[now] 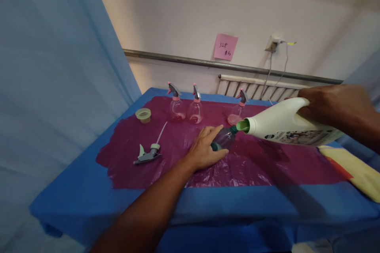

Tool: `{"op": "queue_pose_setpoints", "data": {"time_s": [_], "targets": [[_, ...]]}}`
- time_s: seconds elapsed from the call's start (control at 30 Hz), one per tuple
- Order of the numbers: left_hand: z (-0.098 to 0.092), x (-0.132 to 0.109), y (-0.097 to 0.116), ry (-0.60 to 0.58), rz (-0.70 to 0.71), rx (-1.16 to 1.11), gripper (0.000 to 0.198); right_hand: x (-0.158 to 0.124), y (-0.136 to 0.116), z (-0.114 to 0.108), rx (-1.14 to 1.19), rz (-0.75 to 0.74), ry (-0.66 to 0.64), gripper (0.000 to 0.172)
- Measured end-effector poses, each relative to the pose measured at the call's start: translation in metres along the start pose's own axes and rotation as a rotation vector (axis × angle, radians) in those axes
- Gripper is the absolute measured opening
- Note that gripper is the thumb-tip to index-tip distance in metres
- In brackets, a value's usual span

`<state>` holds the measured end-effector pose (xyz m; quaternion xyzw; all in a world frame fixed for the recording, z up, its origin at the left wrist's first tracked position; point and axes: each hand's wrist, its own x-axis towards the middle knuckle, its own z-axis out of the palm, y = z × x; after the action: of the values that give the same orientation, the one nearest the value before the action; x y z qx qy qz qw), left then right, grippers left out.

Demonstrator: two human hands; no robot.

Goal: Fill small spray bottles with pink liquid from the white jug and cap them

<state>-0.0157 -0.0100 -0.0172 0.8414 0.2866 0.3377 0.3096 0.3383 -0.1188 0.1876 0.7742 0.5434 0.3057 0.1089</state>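
Note:
My left hand (204, 148) is wrapped round a clear spray bottle (225, 139) without its spray head, tilted with its green-rimmed neck towards the right. My right hand (329, 104) grips the handle of a large cream-coloured jug (277, 118) with a printed label, held nearly on its side. The jug's green spout meets or almost meets the bottle's neck; I cannot tell whether liquid is flowing. Some greenish liquid shows low in the bottle, partly behind my fingers. Left of my left hand lies a grey trigger spray head (152, 154) with a thin tube.
Three spray bottles with pink collars, the left (178, 110), middle (196, 111) and right (236, 113), stand behind. A pale green cap (143, 115) sits at left, a yellow item (353, 166) at right. Dark red plastic (175, 172) covers part of the blue table cover (77, 189).

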Motion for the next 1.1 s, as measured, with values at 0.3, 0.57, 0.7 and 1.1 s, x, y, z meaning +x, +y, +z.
{"op": "queue_pose_setpoints", "data": {"time_s": [0.3, 0.57, 0.7, 1.1], "targets": [[0.001, 0.001, -0.001, 0.000, -0.007, -0.002, 0.090, 0.000, 0.000, -0.007, -0.024, -0.024, -0.001, 0.015], [0.001, 0.001, 0.000, 0.006, 0.014, -0.004, 0.088, 0.001, -0.003, -0.014, -0.016, 0.000, -0.060, 0.015], [0.001, 0.000, 0.000, 0.007, 0.010, -0.009, 0.087, 0.000, -0.002, -0.014, -0.029, -0.019, -0.062, 0.016], [0.004, -0.001, -0.005, 0.023, 0.037, -0.009, 0.089, 0.001, 0.001, -0.013, -0.057, -0.038, -0.076, 0.021]]}}
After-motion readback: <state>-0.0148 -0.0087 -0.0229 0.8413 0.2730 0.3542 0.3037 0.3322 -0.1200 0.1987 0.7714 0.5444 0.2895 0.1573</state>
